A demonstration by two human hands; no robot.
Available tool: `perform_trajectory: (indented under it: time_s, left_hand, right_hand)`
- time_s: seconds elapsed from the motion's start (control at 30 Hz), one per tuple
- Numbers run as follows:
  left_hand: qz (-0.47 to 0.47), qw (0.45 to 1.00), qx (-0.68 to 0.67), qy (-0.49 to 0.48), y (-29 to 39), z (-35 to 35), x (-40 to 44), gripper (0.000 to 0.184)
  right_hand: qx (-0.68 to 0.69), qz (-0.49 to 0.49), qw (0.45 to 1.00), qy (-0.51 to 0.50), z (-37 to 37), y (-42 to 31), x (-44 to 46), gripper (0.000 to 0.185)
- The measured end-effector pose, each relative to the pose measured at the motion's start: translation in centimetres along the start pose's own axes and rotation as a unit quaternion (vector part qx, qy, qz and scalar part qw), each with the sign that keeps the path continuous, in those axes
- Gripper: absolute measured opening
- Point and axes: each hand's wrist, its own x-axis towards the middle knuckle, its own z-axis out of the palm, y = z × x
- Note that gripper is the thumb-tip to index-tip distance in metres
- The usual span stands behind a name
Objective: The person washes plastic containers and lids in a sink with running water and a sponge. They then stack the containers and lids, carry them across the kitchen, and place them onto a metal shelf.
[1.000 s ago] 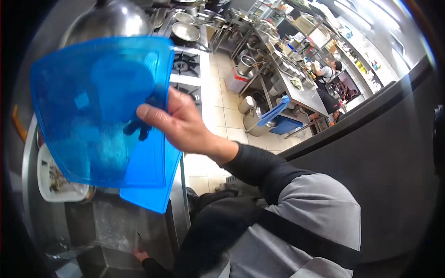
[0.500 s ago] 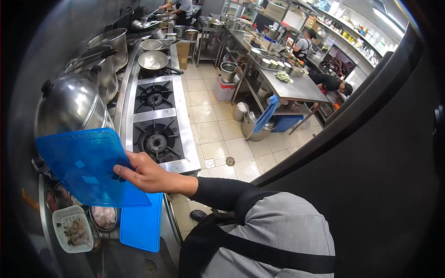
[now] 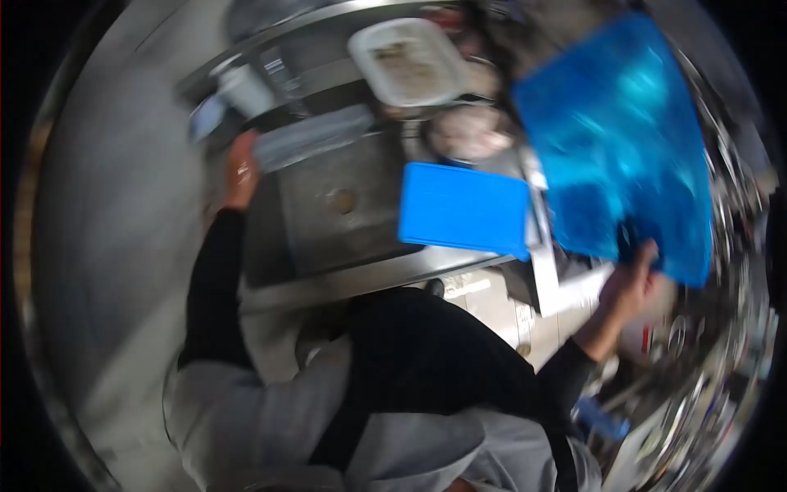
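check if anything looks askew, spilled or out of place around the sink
Nothing looks clearly spilled or damaged, though motion blur hides detail. Slightly odd: the flat blue panel beside the sink lies a little askew, its near right corner seeming to reach the steel front edge.

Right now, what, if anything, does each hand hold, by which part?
Right hand: translucent blue plastic panel, by its near edge. Left hand: blur hides whether it grips the long, clear object beside it.
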Motion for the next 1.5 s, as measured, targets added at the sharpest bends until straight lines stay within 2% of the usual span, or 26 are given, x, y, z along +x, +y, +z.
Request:
perform_trajectory:
  time_s: [0.1, 0.17, 0.2, 0.23, 0.27, 0.3, 0.37, 0.43, 0.5, 0.6, 0.7, 0.8, 0.87, 0.93, 1.0, 1.07, 1.13, 1.2, 1.23, 1.33, 1.43, 1.5]
  left_hand:
    - [-0.165, 0.977, -0.057, 0.121, 0.5, -0.6, -4.8, 0.054]
    - [-0.238, 0.964, -0.058, 0.103, -1.9, 2.6, -10.0, 0.053]
    - [-0.422, 0.881, -0.198, 0.085, 0.3, 2.0, -10.8, 0.052]
    - [-0.581, 0.744, -0.326, 0.06, 2.9, 1.5, -11.3, 0.051]
    - [-0.62, 0.662, -0.414, 0.076, 2.0, 3.2, -13.8, 0.051]
    - [-0.652, 0.568, -0.494, 0.09, 1.1, 6.0, -17.4, 0.052]
    - [-0.651, 0.445, -0.604, 0.115, 1.2, 10.3, -22.3, 0.053]
    - [-0.647, 0.367, -0.654, 0.136, 4.3, 12.7, -23.5, 0.045]
    - [-0.638, 0.308, -0.693, 0.137, 6.8, 14.4, -23.3, 0.046]
    - [-0.634, 0.273, -0.719, 0.083, 8.8, 16.2, -21.3, 0.047]
    - [-0.575, 0.384, -0.721, 0.043, 9.3, 16.9, -20.2, 0.051]
    - [-0.52, 0.438, -0.724, 0.112, 8.0, 16.2, -19.9, 0.045]
    - [-0.541, 0.51, -0.661, 0.106, 6.4, 11.4, -17.8, 0.035]
    - [-0.554, 0.6, -0.574, 0.063, 2.2, 7.6, -16.6, 0.029]
    - [-0.535, 0.703, -0.467, 0.031, 0.3, 1.7, -13.9, 0.033]
    - [-0.502, 0.804, -0.314, 0.05, -1.1, -2.5, -12.0, 0.028]
    - [-0.378, 0.916, -0.122, 0.054, -3.2, -6.2, -11.1, 0.033]
    - [-0.337, 0.935, -0.052, 0.098, 0.6, -11.9, -8.2, 0.038]
    - [-0.315, 0.941, -0.016, 0.122, 2.0, -14.0, -7.6, 0.04]
    - [-0.284, 0.942, -0.015, 0.181, 1.5, -16.7, -7.5, 0.05]
    - [-0.309, 0.885, -0.216, 0.273, 0.9, -17.6, -8.2, 0.052]
    - [-0.286, 0.901, -0.143, 0.294, 0.3, -17.8, -9.1, 0.053]
  right_hand:
    - [0.041, -0.008, 0.999, -0.02, 1.6, 0.2, 0.4, 0.043]
    - [0.015, -0.007, 1.0, -0.006, 2.4, 0.6, 0.7, 0.048]
    - [0.017, -0.015, 1.0, -0.008, 2.7, 0.5, 0.8, 0.049]
    - [0.017, -0.022, 1.0, -0.008, 2.9, 0.5, 1.0, 0.049]
    - [0.014, -0.027, 1.0, -0.009, 3.2, 0.3, 1.0, 0.05]
    - [0.011, -0.032, 0.999, -0.007, 3.7, 0.0, 1.0, 0.051]
    - [0.013, -0.042, 0.999, -0.004, 4.2, -0.3, 1.0, 0.052]
    - [0.013, -0.047, 0.999, -0.025, 4.5, -0.5, 1.3, 0.055]
    - [0.0, -0.057, 0.998, -0.032, 5.1, -0.6, 1.6, 0.055]
    - [-0.002, -0.075, 0.996, -0.048, 6.6, -1.2, 2.2, 0.056]
    - [-0.003, -0.103, 0.994, -0.044, 7.1, -1.6, 2.7, 0.056]
    - [-0.014, -0.131, 0.991, -0.032, 7.3, -2.0, 2.6, 0.049]
    - [-0.013, -0.13, 0.99, -0.046, 6.8, -1.8, 2.6, 0.051]
    - [-0.015, -0.127, 0.99, -0.065, 6.1, -1.5, 2.6, 0.054]
    - [-0.011, -0.13, 0.989, -0.075, 6.5, -1.4, 2.4, 0.049]
    - [0.003, -0.125, 0.988, -0.089, 6.9, -1.5, 2.4, 0.048]
    - [0.009, -0.122, 0.987, -0.101, 7.0, -1.1, 2.6, 0.045]
    - [0.021, -0.114, 0.988, -0.103, 7.7, -0.7, 2.8, 0.045]
    - [-0.001, -0.112, 0.991, -0.071, 8.9, -0.7, 2.3, 0.041]
    - [0.02, -0.084, 0.989, -0.118, 11.2, 0.0, 2.5, 0.041]
    - [0.049, -0.072, 0.979, -0.184, 14.2, 1.2, 2.1, 0.04]
    - [0.063, -0.046, 0.974, -0.212, 15.9, 1.2, 1.0, 0.04]
